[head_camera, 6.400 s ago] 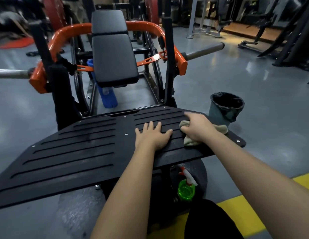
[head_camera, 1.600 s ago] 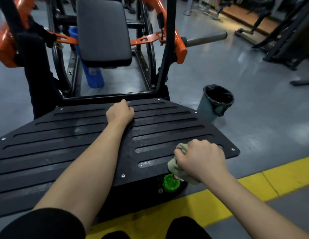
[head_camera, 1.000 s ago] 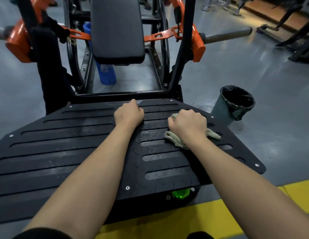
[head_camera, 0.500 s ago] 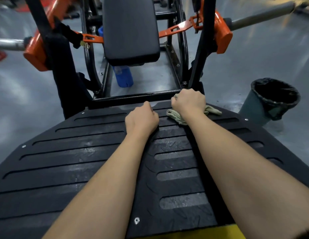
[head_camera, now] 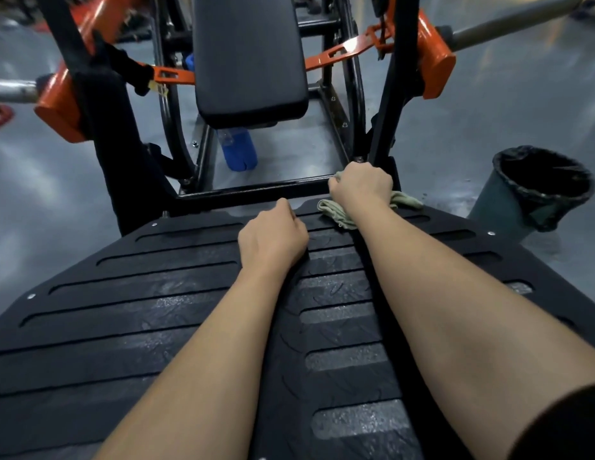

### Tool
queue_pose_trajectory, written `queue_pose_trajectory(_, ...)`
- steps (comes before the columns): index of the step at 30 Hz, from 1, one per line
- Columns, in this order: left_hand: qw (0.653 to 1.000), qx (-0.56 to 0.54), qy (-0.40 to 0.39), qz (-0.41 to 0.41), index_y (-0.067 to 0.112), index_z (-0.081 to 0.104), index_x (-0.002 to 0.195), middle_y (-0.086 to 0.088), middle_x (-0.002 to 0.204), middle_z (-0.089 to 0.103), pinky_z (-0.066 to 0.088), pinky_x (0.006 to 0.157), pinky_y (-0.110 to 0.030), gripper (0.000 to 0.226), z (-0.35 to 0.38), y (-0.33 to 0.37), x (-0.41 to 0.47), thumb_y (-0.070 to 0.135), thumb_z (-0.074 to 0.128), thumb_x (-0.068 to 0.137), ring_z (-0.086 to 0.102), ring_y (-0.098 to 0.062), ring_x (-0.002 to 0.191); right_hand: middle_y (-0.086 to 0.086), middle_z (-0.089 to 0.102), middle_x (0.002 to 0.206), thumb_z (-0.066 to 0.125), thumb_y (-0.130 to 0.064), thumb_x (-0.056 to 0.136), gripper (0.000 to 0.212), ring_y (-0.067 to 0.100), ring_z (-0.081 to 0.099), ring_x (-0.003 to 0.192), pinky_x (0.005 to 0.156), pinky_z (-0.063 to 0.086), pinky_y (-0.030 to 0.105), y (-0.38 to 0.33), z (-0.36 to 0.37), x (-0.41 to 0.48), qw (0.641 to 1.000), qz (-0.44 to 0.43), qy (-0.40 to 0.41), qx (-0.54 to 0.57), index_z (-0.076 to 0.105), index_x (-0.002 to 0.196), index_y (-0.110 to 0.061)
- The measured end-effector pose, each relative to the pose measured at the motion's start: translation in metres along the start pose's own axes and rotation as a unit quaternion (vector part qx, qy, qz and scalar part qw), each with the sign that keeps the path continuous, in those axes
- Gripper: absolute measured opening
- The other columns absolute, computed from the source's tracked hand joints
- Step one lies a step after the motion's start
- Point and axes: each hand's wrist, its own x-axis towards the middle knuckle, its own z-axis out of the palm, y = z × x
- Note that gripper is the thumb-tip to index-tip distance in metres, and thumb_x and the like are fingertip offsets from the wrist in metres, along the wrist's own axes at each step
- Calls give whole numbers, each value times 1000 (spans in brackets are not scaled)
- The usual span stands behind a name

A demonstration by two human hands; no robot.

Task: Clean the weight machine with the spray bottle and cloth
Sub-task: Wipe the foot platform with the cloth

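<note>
The cloth (head_camera: 336, 212) lies mostly hidden under the right hand (head_camera: 361, 187).

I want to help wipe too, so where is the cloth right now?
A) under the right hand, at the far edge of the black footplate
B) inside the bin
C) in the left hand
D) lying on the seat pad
A: the cloth pokes out from under the right hand at the far edge of the black footplate; the left hand holds nothing.

forearms (head_camera: 455, 310): bare | right sleeve (head_camera: 561, 426): black, short
</note>
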Motion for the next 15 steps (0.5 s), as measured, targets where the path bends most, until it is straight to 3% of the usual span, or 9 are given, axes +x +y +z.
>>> queue_pose_trajectory(5,1000,2,3,5,20,55,108,-8,101,70,38,70,-36,21,-1,1,-1,33,41,100,63,-35,94,11,71,103,45,-41,99,39,36,67,97,68,41,34,0,1,6,1000,12,-7,-1,69,103,-11)
queue_pose_trajectory(12,1000,-5,12,9,20,55,107,-7,98,70,38,69,-37,19,2,-1,1,32,41,100,63,-35,91,9,70,96,47,-42,96,32,34,65,88,67,41,34,-3,11,22,1000,12,-2,8,60,87,-14)
queue_pose_trajectory(15,1000,-5,11,6,20,55,106,-7,98,70,38,69,-37,19,3,-1,2,32,42,100,62,-34,90,8,69,92,50,-43,94,33,32,55,76,65,40,33,-3,15,27,1000,10,0,12,59,84,-13)
